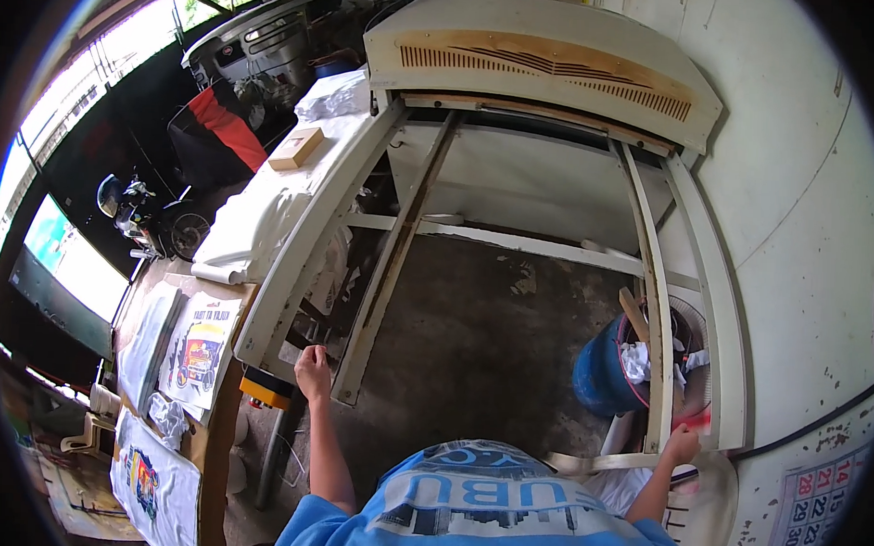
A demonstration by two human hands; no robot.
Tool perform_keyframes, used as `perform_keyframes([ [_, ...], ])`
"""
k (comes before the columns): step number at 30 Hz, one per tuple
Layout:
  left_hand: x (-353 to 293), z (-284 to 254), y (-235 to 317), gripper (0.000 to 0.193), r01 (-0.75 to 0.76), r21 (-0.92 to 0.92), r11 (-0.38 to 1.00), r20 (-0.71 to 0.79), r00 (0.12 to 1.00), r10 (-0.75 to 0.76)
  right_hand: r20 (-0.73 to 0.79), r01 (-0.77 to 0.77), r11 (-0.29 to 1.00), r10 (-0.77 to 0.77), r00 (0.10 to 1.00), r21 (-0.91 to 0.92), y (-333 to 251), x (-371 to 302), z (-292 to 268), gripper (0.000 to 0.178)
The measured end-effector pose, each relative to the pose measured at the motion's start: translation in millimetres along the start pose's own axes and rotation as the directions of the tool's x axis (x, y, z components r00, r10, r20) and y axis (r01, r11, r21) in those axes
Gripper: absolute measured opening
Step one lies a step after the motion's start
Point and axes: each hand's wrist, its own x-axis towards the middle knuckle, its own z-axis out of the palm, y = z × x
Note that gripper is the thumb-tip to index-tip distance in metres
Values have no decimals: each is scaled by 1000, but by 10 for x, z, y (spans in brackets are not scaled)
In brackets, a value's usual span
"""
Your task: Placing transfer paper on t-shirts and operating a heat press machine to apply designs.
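My left hand is closed in a loose fist beside the front end of the left outer rail. What it holds, if anything, is hidden. My right hand is closed low by the front end of the right inner rail. A blurred red thing shows just above its fingers, and I cannot make out whether they grip it. Both rails belong to a cream metal frame that runs back under a wide vented hood, stained brown along its front.
White printed shirts lie on a table at the left; a small wooden block rests on white cloth farther back. A blue drum with crumpled white scraps stands under the right rails. A yellow-and-black box hangs below the left rail. White wall borders the right.
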Motion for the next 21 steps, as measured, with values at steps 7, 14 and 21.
perform_keyframes([
  [7, -43, -11, 6, 21, -54, 80, 995, 25, 998, 52, 38, 33, 999, -33, 999, -4, -4, 1, -30, 30],
  [14, -64, -21, 81, 21, -84, 68, 994, 10, 996, 83, 65, 56, 998, -56, 996, 1, -15, -8, -87, 31],
  [21, -65, -15, 87, 20, -102, 41, 994, 10, 995, 101, 43, 60, 997, -57, 997, -52, -39, -3, -112, 29],
])
